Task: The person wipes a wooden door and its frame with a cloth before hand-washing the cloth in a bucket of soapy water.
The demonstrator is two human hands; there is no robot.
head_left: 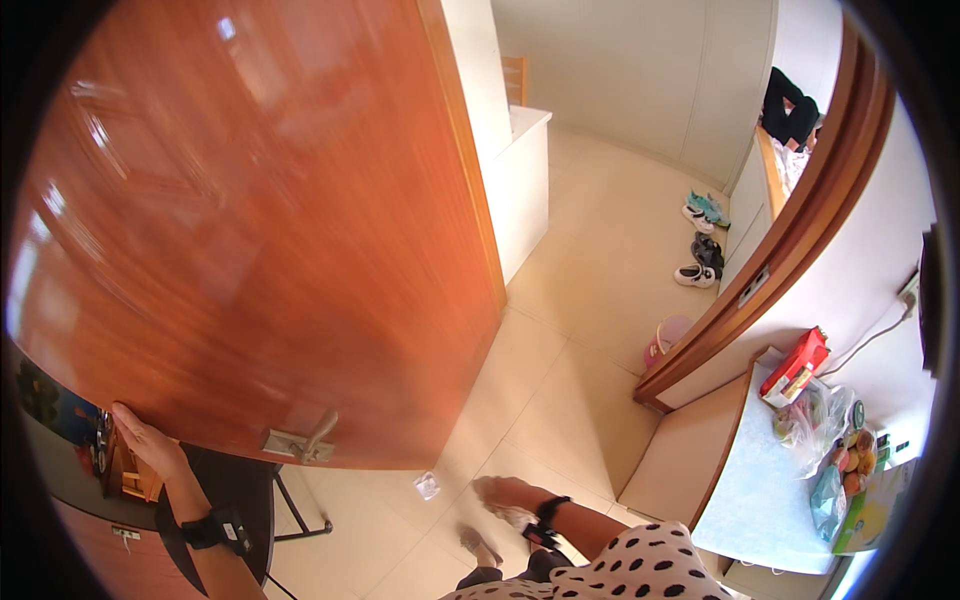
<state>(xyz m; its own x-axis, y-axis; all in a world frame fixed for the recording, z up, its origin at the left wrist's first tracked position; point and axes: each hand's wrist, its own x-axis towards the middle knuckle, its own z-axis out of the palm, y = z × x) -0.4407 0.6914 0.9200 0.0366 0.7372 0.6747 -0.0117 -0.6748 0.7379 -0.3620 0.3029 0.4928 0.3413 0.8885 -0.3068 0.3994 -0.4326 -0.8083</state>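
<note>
A large reddish-brown wooden door (260, 200) stands open and fills the left half of the view. My left hand (148, 438) grips its lower edge, fingers curled round the edge, a black wrist strap below it. A metal lever handle (305, 440) sits on the door just right of that hand. My right hand (505, 495) hangs free and blurred over the tiled floor, fingers loosely apart, holding nothing; it wears a black strap too.
A beige tiled hallway (600, 260) lies beyond the door, with several shoes (700, 245) by the right wall and a pink bucket (665, 340). A white cabinet (520, 190) stands past the door. At right a low table (760, 490) holds bags and a red box (795, 365).
</note>
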